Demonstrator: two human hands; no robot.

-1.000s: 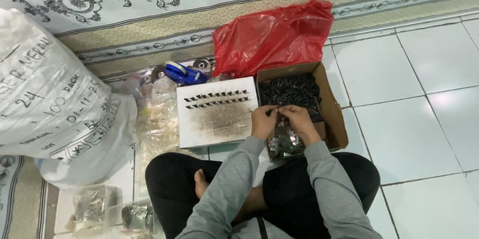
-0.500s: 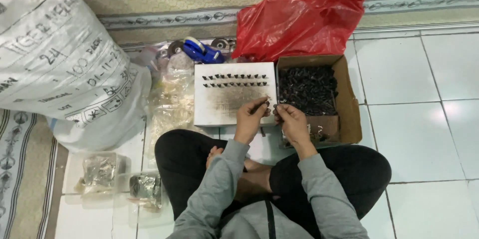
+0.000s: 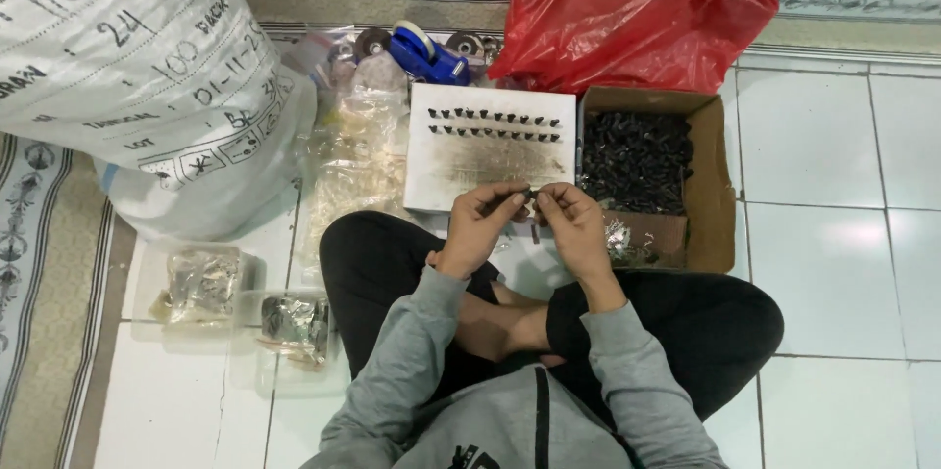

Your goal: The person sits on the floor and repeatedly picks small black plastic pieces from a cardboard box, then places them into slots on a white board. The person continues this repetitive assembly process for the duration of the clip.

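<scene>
Left hand [image 3: 477, 224] and right hand [image 3: 573, 224] pinching one small dark metal part [image 3: 530, 199] between fingertips, above white tray [image 3: 490, 165] holding two rows of dark pieces, cardboard box [image 3: 708, 185] of black parts beside

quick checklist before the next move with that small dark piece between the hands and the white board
1. Small dark piece pinched between left hand and right hand: ok.
2. White board lies flat just beyond the hands, unobstructed: ok.
3. Board has free space below its two rows of dark pieces: ok.
4. Cardboard box of dark parts open beside the right hand: ok.
5. Piece's orientation in the fingers: cannot tell, too small.
</scene>
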